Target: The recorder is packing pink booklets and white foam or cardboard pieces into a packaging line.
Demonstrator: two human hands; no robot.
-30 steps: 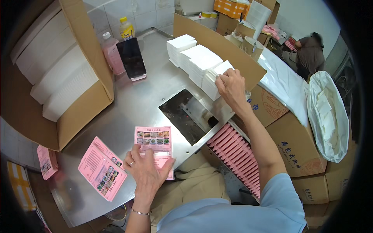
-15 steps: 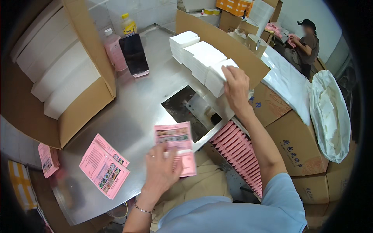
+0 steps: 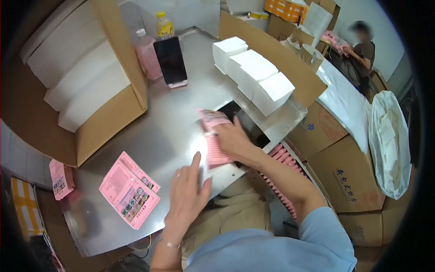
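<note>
A pink printed paper packet lies at the left edge of the square cutout in the metal table, slightly blurred. My right hand is closed on its right side, with the index finger reaching toward the opening. Just below and left, my left hand is open, thumb and index finger apart. A bright white patch shows between that hand and the packet; whether it is paper or glare I cannot tell. Flat pink packets lie in a pile to the left. Beyond the cutout stand stacks of folded white napkins.
An open carton of white napkin stacks stands at left. Near it are a phone and two bottles. A cardboard strip borders the napkins. Pink packets fill a box below the table's right edge. A co-worker sits far right.
My right hand has come from the napkin stacks to the pink packet. My left hand has let go of the packet, which now lies closer to the cutout. The view has shifted slightly.
</note>
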